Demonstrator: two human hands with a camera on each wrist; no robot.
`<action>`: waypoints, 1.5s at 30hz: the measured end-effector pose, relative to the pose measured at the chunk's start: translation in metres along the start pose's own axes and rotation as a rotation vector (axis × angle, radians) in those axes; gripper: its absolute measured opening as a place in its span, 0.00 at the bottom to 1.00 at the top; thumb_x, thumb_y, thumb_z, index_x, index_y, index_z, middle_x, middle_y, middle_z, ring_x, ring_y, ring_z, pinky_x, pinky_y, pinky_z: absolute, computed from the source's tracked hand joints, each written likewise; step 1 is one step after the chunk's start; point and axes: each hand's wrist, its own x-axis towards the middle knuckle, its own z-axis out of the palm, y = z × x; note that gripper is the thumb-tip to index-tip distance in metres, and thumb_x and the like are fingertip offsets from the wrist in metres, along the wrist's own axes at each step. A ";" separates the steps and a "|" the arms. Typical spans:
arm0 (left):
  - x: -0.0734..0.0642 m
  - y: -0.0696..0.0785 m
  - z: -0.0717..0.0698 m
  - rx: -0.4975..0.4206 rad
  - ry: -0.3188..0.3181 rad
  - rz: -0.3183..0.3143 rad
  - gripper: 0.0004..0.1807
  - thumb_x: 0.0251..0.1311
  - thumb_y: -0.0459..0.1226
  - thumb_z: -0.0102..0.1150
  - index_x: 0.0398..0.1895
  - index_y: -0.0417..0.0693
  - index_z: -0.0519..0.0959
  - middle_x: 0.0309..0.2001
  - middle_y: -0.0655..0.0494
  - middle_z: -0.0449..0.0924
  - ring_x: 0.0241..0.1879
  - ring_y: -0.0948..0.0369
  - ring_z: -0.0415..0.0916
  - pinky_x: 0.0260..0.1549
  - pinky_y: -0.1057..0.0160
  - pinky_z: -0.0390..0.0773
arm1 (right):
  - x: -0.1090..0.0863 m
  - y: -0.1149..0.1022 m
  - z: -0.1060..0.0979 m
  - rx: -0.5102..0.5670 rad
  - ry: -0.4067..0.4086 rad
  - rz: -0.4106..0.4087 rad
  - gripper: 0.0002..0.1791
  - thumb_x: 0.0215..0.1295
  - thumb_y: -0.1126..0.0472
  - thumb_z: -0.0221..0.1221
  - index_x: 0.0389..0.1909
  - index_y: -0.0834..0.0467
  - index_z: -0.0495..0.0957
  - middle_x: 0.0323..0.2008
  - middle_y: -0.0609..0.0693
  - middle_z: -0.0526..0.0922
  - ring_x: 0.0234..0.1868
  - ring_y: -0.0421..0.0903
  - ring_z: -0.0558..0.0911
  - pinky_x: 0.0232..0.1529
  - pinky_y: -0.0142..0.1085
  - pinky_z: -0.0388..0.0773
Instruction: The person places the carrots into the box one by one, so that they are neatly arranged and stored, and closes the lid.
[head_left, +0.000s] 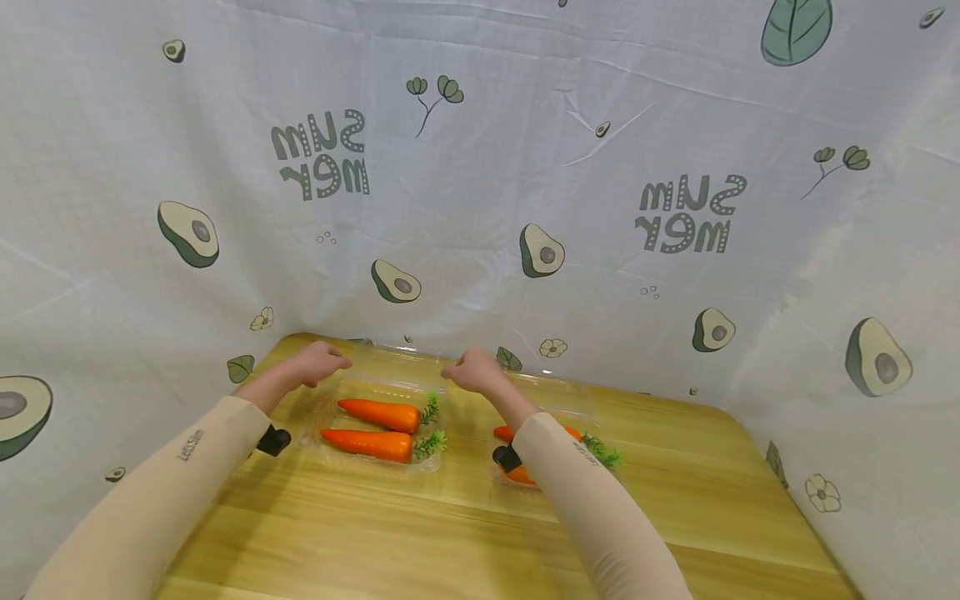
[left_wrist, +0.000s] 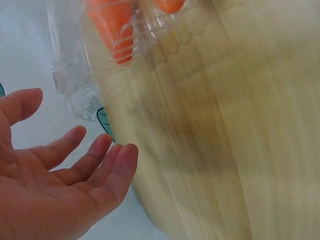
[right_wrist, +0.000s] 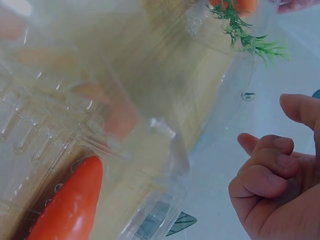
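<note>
Two clear plastic boxes lie on the wooden table, each with its lid raised at the back. The left box (head_left: 429, 464) contains an upper orange carrot (head_left: 381, 413) and a lower one (head_left: 367, 444), both with green tops. Beside that box's transparent lid (head_left: 397, 364), my left hand (head_left: 318, 364) hovers with loosely bent fingers and holds nothing. My right hand (head_left: 474, 369) is between the two lids, fingers loosely curled and thumb apart, likewise holding nothing. Partly hidden by my right forearm, the right box also contains orange carrots (right_wrist: 70, 205); its lid (head_left: 562, 396) leans toward the curtain.
A white curtain (head_left: 465, 208) printed with avocados and lettering hangs right behind the table (head_left: 360, 533). Dark wrist cameras sit under both cuffs, the right one (head_left: 506, 457) over the right box. The table's right edge slopes away beyond the right box.
</note>
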 end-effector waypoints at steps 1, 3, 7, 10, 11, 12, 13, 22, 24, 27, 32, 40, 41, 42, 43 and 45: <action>0.000 0.000 0.000 0.000 -0.002 -0.001 0.34 0.75 0.45 0.47 0.71 0.26 0.62 0.71 0.28 0.61 0.65 0.37 0.66 0.55 0.43 0.77 | 0.001 0.000 0.001 -0.003 0.000 0.001 0.34 0.67 0.51 0.63 0.04 0.50 0.57 0.08 0.42 0.51 0.14 0.40 0.49 0.19 0.35 0.54; 0.001 0.000 0.001 -0.009 -0.008 -0.005 0.33 0.75 0.45 0.47 0.71 0.25 0.62 0.70 0.28 0.61 0.67 0.35 0.64 0.57 0.41 0.76 | 0.001 0.000 0.002 -0.017 0.000 0.005 0.34 0.67 0.51 0.63 0.05 0.51 0.57 0.09 0.42 0.52 0.14 0.40 0.50 0.20 0.35 0.56; 0.002 0.001 0.002 0.005 -0.004 -0.011 0.33 0.75 0.44 0.47 0.71 0.25 0.62 0.67 0.28 0.64 0.61 0.39 0.68 0.51 0.47 0.79 | 0.000 0.000 0.004 -0.035 -0.002 0.009 0.29 0.67 0.52 0.63 0.08 0.52 0.62 0.11 0.43 0.57 0.17 0.42 0.59 0.25 0.37 0.64; 0.000 0.003 0.002 0.015 -0.001 -0.011 0.33 0.75 0.44 0.48 0.71 0.25 0.63 0.63 0.29 0.67 0.53 0.45 0.70 0.43 0.52 0.78 | 0.001 0.000 0.006 -0.038 -0.016 0.014 0.29 0.67 0.53 0.63 0.09 0.52 0.62 0.12 0.43 0.56 0.17 0.43 0.59 0.26 0.38 0.65; -0.001 0.004 0.001 0.014 -0.002 -0.011 0.33 0.74 0.44 0.49 0.71 0.25 0.63 0.66 0.29 0.66 0.56 0.44 0.70 0.45 0.52 0.80 | 0.001 0.000 0.006 -0.037 -0.022 0.017 0.29 0.66 0.53 0.64 0.09 0.52 0.61 0.12 0.43 0.55 0.17 0.43 0.58 0.26 0.38 0.64; -0.001 0.003 0.000 0.012 -0.006 -0.012 0.34 0.74 0.44 0.49 0.71 0.25 0.62 0.66 0.29 0.65 0.55 0.45 0.70 0.45 0.53 0.79 | 0.002 0.000 0.006 -0.038 -0.030 0.022 0.30 0.66 0.53 0.64 0.09 0.51 0.60 0.12 0.43 0.53 0.17 0.43 0.57 0.25 0.38 0.64; 0.000 0.003 0.000 0.010 -0.014 -0.012 0.34 0.74 0.45 0.50 0.71 0.25 0.63 0.67 0.29 0.65 0.57 0.43 0.70 0.46 0.52 0.80 | 0.003 0.000 0.006 -0.040 -0.036 0.026 0.30 0.66 0.53 0.64 0.09 0.51 0.58 0.12 0.43 0.52 0.16 0.42 0.55 0.25 0.38 0.63; 0.006 -0.001 0.000 0.003 -0.030 -0.023 0.32 0.73 0.44 0.51 0.69 0.27 0.66 0.70 0.29 0.62 0.64 0.39 0.67 0.50 0.48 0.80 | 0.004 -0.005 0.006 -0.118 -0.071 0.037 0.28 0.65 0.54 0.64 0.10 0.52 0.60 0.14 0.44 0.56 0.18 0.44 0.59 0.24 0.38 0.62; 0.002 0.002 0.002 0.004 -0.024 -0.023 0.29 0.74 0.41 0.50 0.69 0.27 0.67 0.70 0.29 0.63 0.64 0.39 0.67 0.51 0.47 0.79 | 0.005 -0.004 0.006 -0.124 -0.076 0.040 0.27 0.64 0.54 0.64 0.11 0.53 0.62 0.14 0.45 0.58 0.18 0.44 0.61 0.24 0.38 0.62; -0.001 0.004 0.004 0.012 -0.013 -0.013 0.28 0.74 0.40 0.49 0.68 0.27 0.68 0.70 0.29 0.64 0.60 0.42 0.70 0.47 0.49 0.80 | 0.006 -0.003 0.006 -0.128 -0.080 0.036 0.26 0.64 0.55 0.65 0.11 0.53 0.64 0.14 0.45 0.60 0.18 0.44 0.62 0.23 0.37 0.62; 0.000 0.003 0.006 0.019 -0.005 -0.005 0.27 0.73 0.39 0.48 0.68 0.26 0.68 0.69 0.29 0.64 0.56 0.44 0.70 0.44 0.52 0.80 | 0.006 -0.003 0.008 -0.131 -0.086 0.027 0.26 0.64 0.56 0.65 0.11 0.52 0.63 0.14 0.45 0.59 0.18 0.44 0.62 0.22 0.37 0.61; 0.006 0.000 0.008 -0.009 0.004 -0.018 0.27 0.73 0.37 0.48 0.67 0.26 0.68 0.69 0.28 0.63 0.58 0.43 0.70 0.44 0.53 0.80 | 0.002 -0.005 0.008 -0.153 -0.070 0.010 0.15 0.63 0.56 0.65 0.21 0.57 0.75 0.23 0.49 0.72 0.24 0.46 0.68 0.27 0.38 0.66; 0.006 0.000 0.008 -0.012 0.005 -0.016 0.26 0.73 0.37 0.48 0.67 0.25 0.68 0.69 0.28 0.63 0.58 0.43 0.70 0.43 0.53 0.80 | 0.001 -0.006 0.008 -0.161 -0.067 0.008 0.14 0.64 0.56 0.65 0.23 0.58 0.77 0.25 0.49 0.73 0.25 0.46 0.69 0.27 0.38 0.67; 0.006 0.001 0.008 -0.017 0.009 -0.015 0.26 0.73 0.37 0.48 0.67 0.26 0.68 0.69 0.28 0.64 0.57 0.43 0.70 0.42 0.54 0.80 | 0.001 -0.006 0.008 -0.167 -0.064 0.005 0.13 0.64 0.56 0.65 0.24 0.59 0.78 0.26 0.50 0.74 0.26 0.46 0.70 0.28 0.38 0.67; 0.006 0.001 0.009 -0.017 0.012 -0.012 0.26 0.73 0.37 0.48 0.67 0.26 0.68 0.69 0.28 0.64 0.57 0.44 0.71 0.41 0.54 0.79 | 0.000 -0.007 0.008 -0.172 -0.061 0.004 0.13 0.64 0.56 0.65 0.25 0.59 0.78 0.27 0.50 0.75 0.26 0.47 0.70 0.29 0.38 0.68; 0.006 0.002 0.009 -0.023 0.021 -0.008 0.26 0.73 0.36 0.49 0.66 0.26 0.69 0.68 0.29 0.65 0.52 0.46 0.72 0.38 0.56 0.78 | -0.001 -0.008 0.008 -0.182 -0.055 0.001 0.13 0.63 0.55 0.65 0.26 0.60 0.79 0.28 0.51 0.76 0.27 0.47 0.71 0.30 0.38 0.69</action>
